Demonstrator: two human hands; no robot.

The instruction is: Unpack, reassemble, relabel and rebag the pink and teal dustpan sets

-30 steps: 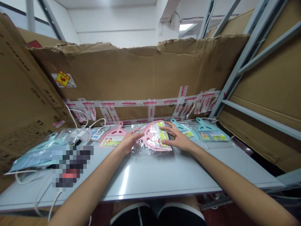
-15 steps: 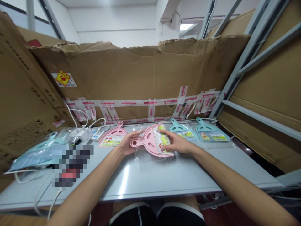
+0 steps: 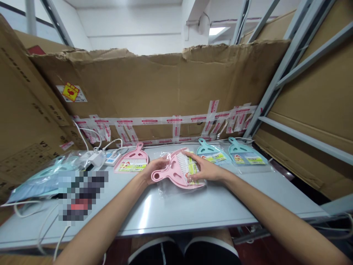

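In front of me, a pink dustpan [image 3: 175, 176] with a white-bristled brush [image 3: 182, 164] and a yellow-green label is held above the table, tilted, its handle pointing left. My left hand [image 3: 154, 169] is closed near the handle, its fingers partly hidden behind the pan. My right hand [image 3: 205, 169] grips the wide end, fingers over the label. Crinkled clear plastic [image 3: 164, 190] shows around and under the pan; I cannot tell whether it encloses it. Another pink dustpan set [image 3: 134, 162] lies just left of my left hand.
Two teal dustpan sets [image 3: 211, 151] [image 3: 245, 154] lie at the back right of the grey table [image 3: 215, 211]. More bagged teal ones [image 3: 41, 176] lie left, beside a power strip [image 3: 112, 158] and white cables. A taped cardboard sheet [image 3: 154, 88] stands behind; metal rack posts [image 3: 271, 84] rise right.
The pink dustpan has turned slightly, its handle dropping down and left. Both hands stay on it, with the right hand's fingers shifted a little over the label.
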